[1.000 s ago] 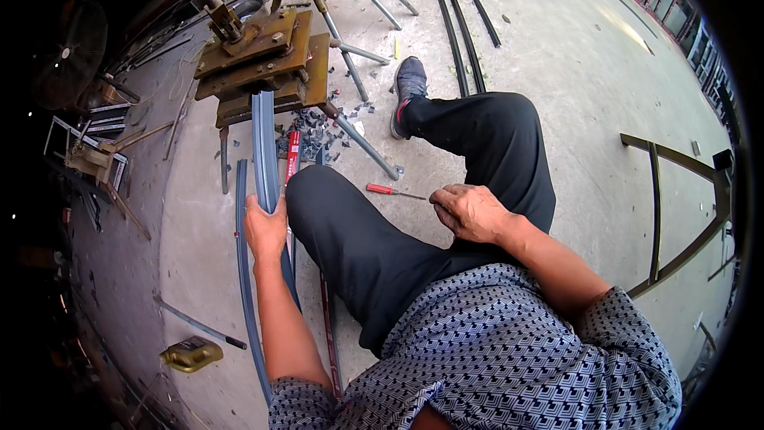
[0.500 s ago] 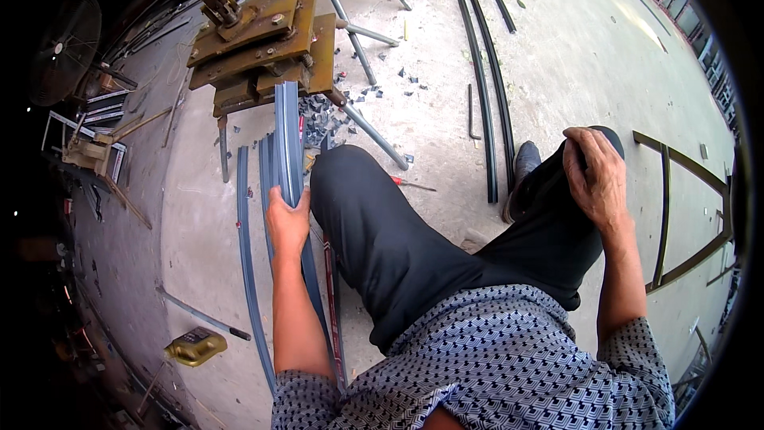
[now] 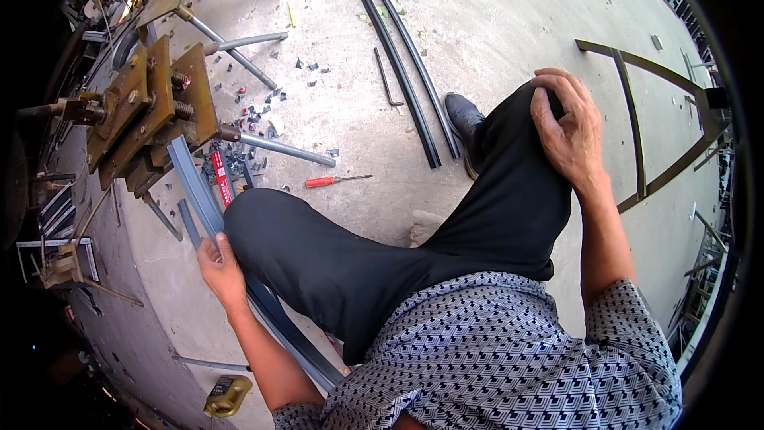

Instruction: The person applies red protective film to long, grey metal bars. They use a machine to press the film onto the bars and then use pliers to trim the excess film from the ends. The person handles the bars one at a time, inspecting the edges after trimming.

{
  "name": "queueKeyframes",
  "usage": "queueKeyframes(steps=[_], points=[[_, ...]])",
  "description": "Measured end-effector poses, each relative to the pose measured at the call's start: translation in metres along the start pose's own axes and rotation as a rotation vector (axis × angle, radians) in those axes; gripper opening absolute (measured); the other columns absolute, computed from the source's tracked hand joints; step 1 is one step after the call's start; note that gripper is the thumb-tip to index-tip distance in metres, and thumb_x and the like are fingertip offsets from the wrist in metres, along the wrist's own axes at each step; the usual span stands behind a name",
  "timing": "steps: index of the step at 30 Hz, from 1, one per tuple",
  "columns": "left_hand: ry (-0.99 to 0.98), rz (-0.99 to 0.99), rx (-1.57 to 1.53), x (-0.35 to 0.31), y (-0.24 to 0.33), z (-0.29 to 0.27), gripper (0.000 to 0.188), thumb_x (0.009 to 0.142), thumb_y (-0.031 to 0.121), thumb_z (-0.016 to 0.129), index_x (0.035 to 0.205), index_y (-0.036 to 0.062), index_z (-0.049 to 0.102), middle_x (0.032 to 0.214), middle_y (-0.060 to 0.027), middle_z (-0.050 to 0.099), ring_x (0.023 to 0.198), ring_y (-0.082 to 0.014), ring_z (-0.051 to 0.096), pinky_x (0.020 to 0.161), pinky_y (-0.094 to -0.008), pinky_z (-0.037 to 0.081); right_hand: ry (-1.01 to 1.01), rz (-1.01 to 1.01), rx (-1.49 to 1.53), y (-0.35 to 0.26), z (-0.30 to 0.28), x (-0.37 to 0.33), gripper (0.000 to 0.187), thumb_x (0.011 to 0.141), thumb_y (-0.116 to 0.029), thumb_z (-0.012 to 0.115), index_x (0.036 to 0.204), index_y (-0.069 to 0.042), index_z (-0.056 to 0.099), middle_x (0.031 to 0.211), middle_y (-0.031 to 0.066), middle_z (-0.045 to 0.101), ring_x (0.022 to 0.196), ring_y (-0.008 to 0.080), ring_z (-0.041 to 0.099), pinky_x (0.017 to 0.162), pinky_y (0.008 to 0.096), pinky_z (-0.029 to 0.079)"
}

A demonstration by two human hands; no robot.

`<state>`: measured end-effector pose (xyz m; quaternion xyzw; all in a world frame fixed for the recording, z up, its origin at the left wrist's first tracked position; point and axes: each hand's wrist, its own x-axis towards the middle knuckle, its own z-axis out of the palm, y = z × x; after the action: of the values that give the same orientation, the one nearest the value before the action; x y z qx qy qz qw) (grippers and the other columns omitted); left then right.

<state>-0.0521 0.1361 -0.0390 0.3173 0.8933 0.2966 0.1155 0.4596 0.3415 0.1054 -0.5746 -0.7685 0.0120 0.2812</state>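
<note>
Beside my left knee, my left hand (image 3: 219, 271) closes around a long grey channel-shaped metal profile (image 3: 199, 191). The profile's far end reaches the lower plates of a rusty brown punch press (image 3: 151, 111); whether it sits inside is hard to see. Its near end runs back under my left forearm. Another grey strip (image 3: 189, 221) lies just left of it, partly hidden by the hand. My right hand (image 3: 569, 127) rests over my right knee, fingers spread and holding nothing.
Dark offcuts (image 3: 259, 115) litter the floor by the press legs. A red-handled screwdriver (image 3: 322, 181), long black bars (image 3: 398, 72) and a bent rod (image 3: 386, 76) lie ahead. A brown metal frame (image 3: 633, 111) is at right, a gold jug (image 3: 227, 396) at lower left.
The view has swung to the right, so the press and profile appear farther left and tilted. My left hand still grips the profile; my right hand stays on the knee.
</note>
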Motion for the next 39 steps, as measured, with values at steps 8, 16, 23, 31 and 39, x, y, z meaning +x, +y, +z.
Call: queueKeyframes(steps=[8,16,23,31,39], points=[[0.223,0.105,-0.246,-0.035,0.061,-0.005,0.045,0.107,0.032,0.063,0.133,-0.0053,0.060,0.130,-0.0210,0.065,0.119,-0.0307,0.065,0.106,-0.0419,0.050,0.034,0.013,0.005,0.000,0.001,-0.005,0.013,0.093,-0.007,0.068,0.104,-0.002,0.072,0.113,0.0130,0.074,0.108,0.0314,0.069,0.096,0.0386,0.054],[0.191,0.409,-0.062,-0.058,0.110,0.015,0.038,0.104,0.028,0.066,0.125,-0.0036,0.063,0.130,-0.0201,0.060,0.125,-0.0369,0.058,0.109,-0.0469,0.044,0.018,-0.167,-0.188,-0.015,0.004,-0.017,0.016,0.090,-0.004,0.067,0.105,-0.003,0.072,0.119,0.0137,0.071,0.122,0.0333,0.064,0.106,0.0464,0.050],[0.163,0.360,-0.029,-0.054,0.116,-0.001,0.037,0.103,0.027,0.066,0.123,-0.0037,0.065,0.132,-0.0186,0.061,0.125,-0.0348,0.059,0.111,-0.0449,0.043,-0.049,-0.305,0.109,-0.054,0.025,0.031,0.018,0.084,0.000,0.070,0.102,-0.002,0.071,0.107,0.0125,0.073,0.108,0.0323,0.069,0.099,0.0433,0.052],[0.036,0.361,0.182,-0.047,0.131,0.013,0.028,0.101,0.015,0.064,0.118,-0.0065,0.065,0.133,-0.0212,0.058,0.124,-0.0376,0.057,0.109,-0.0482,0.042,-0.145,-0.103,0.110,-0.032,0.033,0.048,0.016,0.082,0.007,0.067,0.097,0.001,0.070,0.101,0.0157,0.072,0.102,0.0350,0.070,0.102,0.0468,0.052],[-0.193,0.391,0.333,-0.010,0.145,0.031,0.011,0.089,-0.002,0.058,0.099,-0.0037,0.063,0.118,-0.0212,0.058,0.119,-0.0413,0.054,0.106,-0.0561,0.041,-0.370,-0.103,0.065,-0.011,0.030,0.070,0.027,0.067,0.003,0.060,0.091,-0.003,0.071,0.100,0.0135,0.074,0.102,0.0350,0.070,0.107,0.0554,0.047]])
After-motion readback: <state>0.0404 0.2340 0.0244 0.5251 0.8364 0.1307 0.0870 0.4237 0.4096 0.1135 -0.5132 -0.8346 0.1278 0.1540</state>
